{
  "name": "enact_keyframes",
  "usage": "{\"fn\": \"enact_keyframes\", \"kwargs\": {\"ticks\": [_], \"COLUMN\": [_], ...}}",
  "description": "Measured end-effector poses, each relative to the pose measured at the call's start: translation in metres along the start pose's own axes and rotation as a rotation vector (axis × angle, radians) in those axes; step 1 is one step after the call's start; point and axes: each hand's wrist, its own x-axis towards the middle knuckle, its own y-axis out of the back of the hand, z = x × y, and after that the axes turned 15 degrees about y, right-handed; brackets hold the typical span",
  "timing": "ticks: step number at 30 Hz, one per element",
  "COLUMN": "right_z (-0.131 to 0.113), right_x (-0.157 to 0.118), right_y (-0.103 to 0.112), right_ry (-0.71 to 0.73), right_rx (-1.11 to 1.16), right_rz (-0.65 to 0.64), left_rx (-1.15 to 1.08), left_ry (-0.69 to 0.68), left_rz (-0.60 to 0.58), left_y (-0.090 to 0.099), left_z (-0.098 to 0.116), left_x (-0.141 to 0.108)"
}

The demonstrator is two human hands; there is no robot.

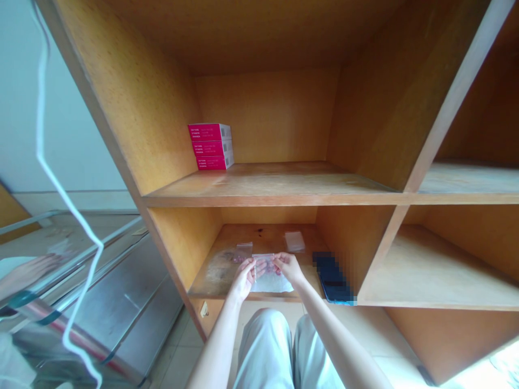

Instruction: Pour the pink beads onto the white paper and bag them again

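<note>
Orange-brown wooden shelving [121, 108] fills the view, folks, with a pale wall [68, 108] off to the left, a white cable [40, 108] dangling down that side and a stainless steel panel [133, 319] low beside the unit! Up on the higher shelf, three magenta boxes [210, 147] sit stacked near the left side, well away from the action. And the action is one level down, in the lower compartment [259, 235], with two grey trouser legs [263, 351] in view just below it and both arms reaching in! The left hand [244, 279] is closed, fingers pinching one side of a clear plastic bag [263, 260], and the right hand [288, 268] grips the other side with its fingertips, the two hands just apart. That bag sits toward the front of the shelf, right over a white sheet [271, 282], and there's something pinkish in it, too small to make out! Just behind the left hand lies a smaller clear bag [243, 250], a white packet [294, 241] rests farther back, and a dark phone [333, 278], partly blurred out, lies just beside the right hand against the divider!
</note>
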Motion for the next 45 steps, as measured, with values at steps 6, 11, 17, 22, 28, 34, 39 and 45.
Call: {"fn": "enact_keyframes", "kwargs": {"ticks": [6, 11, 17, 22, 28, 34, 39, 45], "right_z": [0.003, 0.006, 0.004, 0.001, 0.003, 0.006, 0.002, 0.003], "right_x": [-0.001, -0.002, -0.002, -0.003, -0.003, -0.005, -0.006, -0.007], "right_y": [-0.004, -0.004, -0.004, -0.004, -0.005, -0.011, -0.017, -0.023], "right_ry": [0.025, 0.035, 0.063, 0.077, 0.071, 0.047, 0.056, 0.061], "right_rx": [0.014, 0.025, 0.022, 0.001, 0.003, 0.020, 0.007, -0.005], "right_rz": [-0.004, 0.010, 0.011, 0.008, 0.009, 0.046, 0.027, -0.035], "left_rx": [0.025, 0.024, 0.037, 0.030, 0.025, 0.062, 0.088, 0.093], "left_ry": [-0.016, -0.022, -0.025, -0.014, -0.020, -0.014, -0.026, -0.057], "left_rz": [0.026, 0.032, 0.018, 0.011, -0.003, -0.020, -0.003, 0.014], "left_y": [-0.004, -0.004, -0.004, -0.002, -0.005, -0.011, -0.013, -0.011], "left_z": [-0.001, -0.001, -0.001, 0.000, 0.001, 0.001, 0.000, -0.002], "left_x": [-0.001, -0.001, -0.002, -0.002, -0.004, -0.007, -0.007, -0.007]}}
